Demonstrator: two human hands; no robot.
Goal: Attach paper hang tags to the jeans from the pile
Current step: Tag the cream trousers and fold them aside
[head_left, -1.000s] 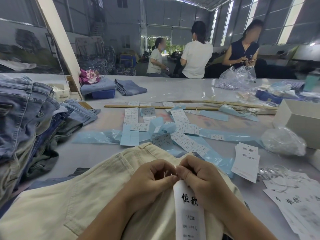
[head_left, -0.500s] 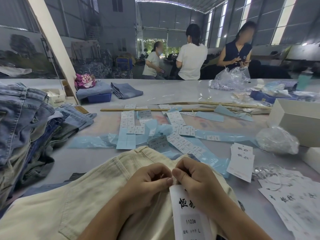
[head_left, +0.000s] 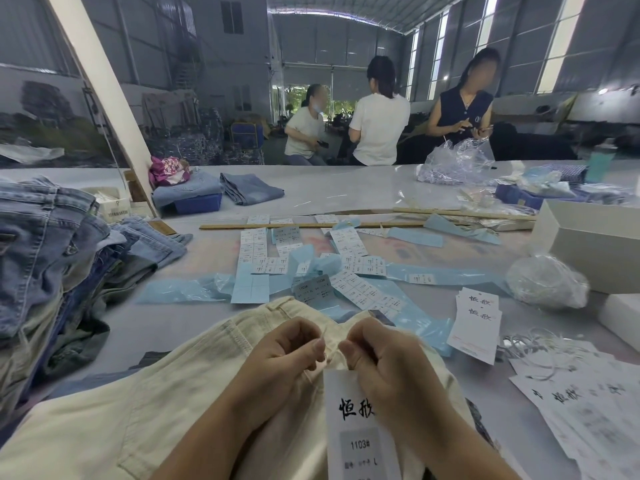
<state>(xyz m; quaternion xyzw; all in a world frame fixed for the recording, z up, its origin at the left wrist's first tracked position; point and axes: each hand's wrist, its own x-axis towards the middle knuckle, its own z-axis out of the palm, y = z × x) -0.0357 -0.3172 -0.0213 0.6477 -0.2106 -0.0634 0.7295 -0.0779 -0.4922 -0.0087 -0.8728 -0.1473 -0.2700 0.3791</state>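
Head view. Cream jeans (head_left: 145, 403): spread flat at the near edge of the tabletop (head_left: 346, 192), waistband pointing away.

Left hand (head_left: 277, 362): curled, thumb and forefinger pinching a thin pale tag string (head_left: 323, 341) just above the waistband.

Right hand (head_left: 384, 362): curled, pinching the other part of the string at the top of the paper hang tag (head_left: 360, 424), which lies on the cream jeans beneath it.

Change: half a second ago the two sets of fingertips were touching; now they stand slightly apart with the string drawn between them. Probably the loop is being pulled snug, though the knot itself is too fine to make out. If so, this tag is nearly fastened.

Denim jeans pile (head_left: 45, 258): stacked at the left edge, still to be tagged.

Spare hang tags (head_left: 478, 323): small stack right of centre; more loose tags (head_left: 588, 410) at the near right corner.

Size-sticker sheets (head_left: 356, 271) on blue backing: scattered mid-table.

White box (head_left: 595, 244): right edge.
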